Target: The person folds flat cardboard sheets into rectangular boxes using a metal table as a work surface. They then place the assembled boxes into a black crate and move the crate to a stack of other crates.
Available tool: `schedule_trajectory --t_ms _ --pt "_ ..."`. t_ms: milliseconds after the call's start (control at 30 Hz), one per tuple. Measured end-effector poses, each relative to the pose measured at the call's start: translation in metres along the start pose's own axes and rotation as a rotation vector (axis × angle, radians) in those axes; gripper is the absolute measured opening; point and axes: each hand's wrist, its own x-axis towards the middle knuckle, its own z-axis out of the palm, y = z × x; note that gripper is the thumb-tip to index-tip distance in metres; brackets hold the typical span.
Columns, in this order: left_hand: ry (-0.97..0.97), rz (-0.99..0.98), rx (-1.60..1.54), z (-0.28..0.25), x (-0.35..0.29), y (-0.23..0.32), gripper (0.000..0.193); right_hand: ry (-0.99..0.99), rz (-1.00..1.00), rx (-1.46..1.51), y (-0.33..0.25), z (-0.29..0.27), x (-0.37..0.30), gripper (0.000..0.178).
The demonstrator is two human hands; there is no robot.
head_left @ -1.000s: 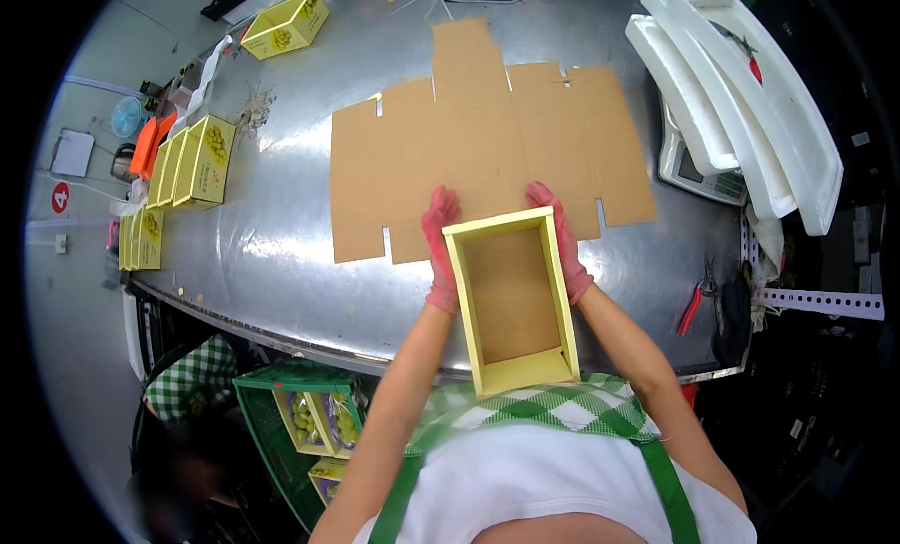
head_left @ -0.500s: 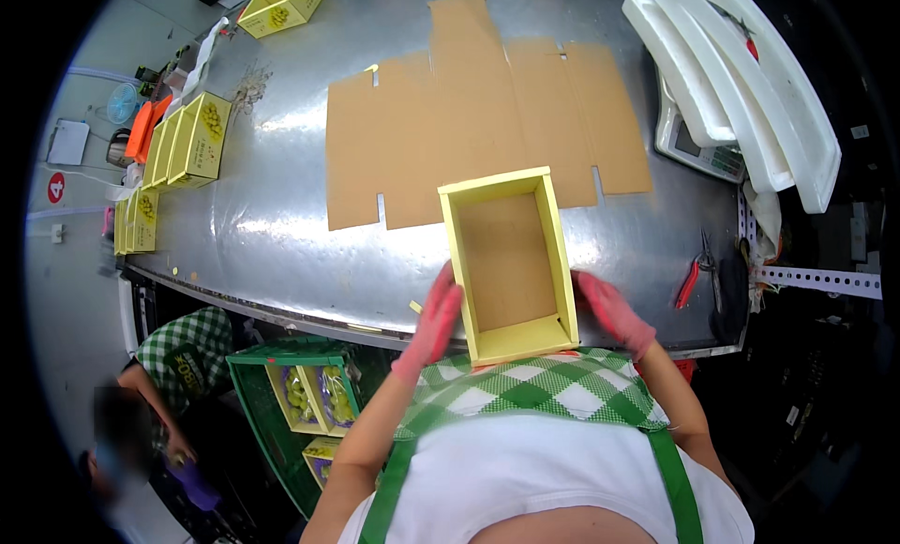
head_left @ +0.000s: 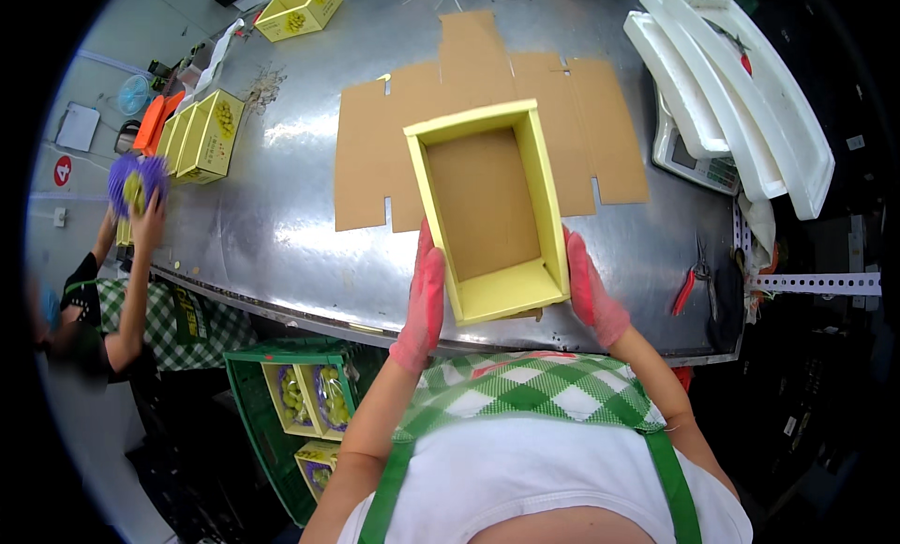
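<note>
An open yellow cardboard box point(head_left: 511, 291) with a bare brown inside is between my hands, turned slightly over the near part of a flat brown cardboard sheet point(head_left: 375, 159). My left hand point(head_left: 427, 305), in a pink-red glove, presses on the box's left wall near its lower corner. On the opposite wall lies my gloved right hand point(head_left: 591, 291), fingers stretched along the side. Together the two palms grip the box. Whether its base touches the table cannot be told.
On the metal table point(head_left: 300, 253), yellow boxes point(head_left: 211, 136) stand left, another box point(head_left: 300, 11) farther back. White foam trays point(head_left: 750, 103) rest on a scale point(head_left: 694, 155) at right, near red-handled pliers point(head_left: 689, 286). At left, a co-worker point(head_left: 122, 309) lifts purple-wrapped grapes point(head_left: 139, 186). A green crate point(head_left: 239, 385) holds packed grapes.
The box has moved away from my body, farther over the sheet, and turned slightly, with my hands now closer on its sides. The co-worker has risen, holding up wrapped grapes.
</note>
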Motion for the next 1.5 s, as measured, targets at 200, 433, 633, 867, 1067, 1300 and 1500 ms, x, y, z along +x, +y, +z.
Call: schedule_trajectory --t_ms 200,433,633,867,1067,1300,1500 --pt "0.138 0.481 0.912 0.007 0.009 -0.001 0.075 0.112 0.084 0.226 0.03 0.009 -0.004 0.056" --pt "-0.817 0.01 1.088 0.035 0.025 -0.006 0.079 0.115 0.148 0.187 0.025 0.011 -0.004 0.054" --pt "-1.227 -0.377 0.88 0.036 0.072 -0.019 0.078 -0.008 0.085 0.091 0.048 -0.008 -0.002 0.061" --pt "-1.385 -0.565 0.86 0.04 0.095 -0.019 0.101 0.027 -0.154 -0.265 0.056 -0.005 -0.002 0.054" --pt "-1.478 -0.53 0.993 0.048 0.105 -0.01 0.103 -0.035 -0.263 -0.342 0.066 -0.016 0.009 0.049" --pt "-1.577 -0.475 0.969 0.045 0.113 -0.026 0.112 0.017 -0.118 -0.373 0.049 -0.004 0.009 0.049" --pt "-1.538 -0.501 0.914 0.048 0.115 -0.012 0.107 0.098 -0.075 -0.366 0.052 0.002 0.017 0.046"
